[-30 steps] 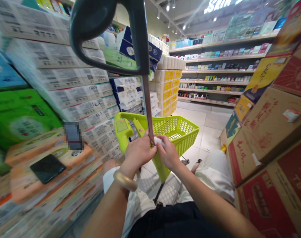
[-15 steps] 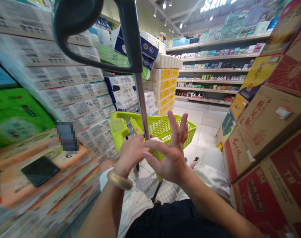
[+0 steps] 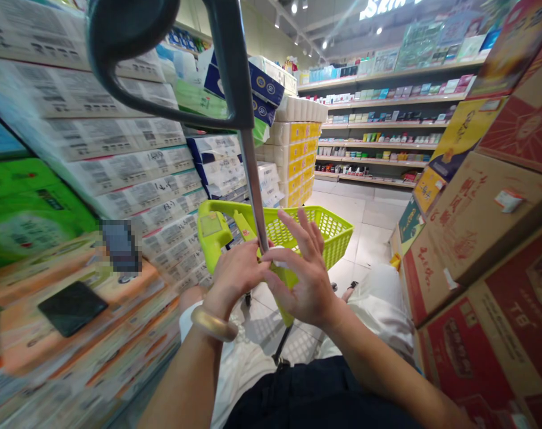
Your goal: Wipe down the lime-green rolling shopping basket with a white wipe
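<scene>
So this is a narrow store aisle: tissue packs [image 3: 119, 161] stacked high along the left, cardboard cartons [image 3: 489, 238] piled on the right, and stocked shelves [image 3: 378, 125] at the far end. They're stacked right up to the walkway, so it's a tight squeeze. Right in the middle is a cart [image 3: 253, 185] with a tall metal pole and a dark looped handle, probably that high so you can steer it standing up. Its lime basket [image 3: 311, 235] sits low at the front, and I can't spot anything inside, though the near end is blocked. The left hand [image 3: 237, 277] is curled against the pole, but I can't tell if it's gripping it. The right hand [image 3: 307, 280] is open with its fingers spread, right beside the pole. A small white thing [image 3: 277, 257] sits between them, mostly hidden. A black phone [image 3: 72, 308] lies on the packs to the left.
</scene>
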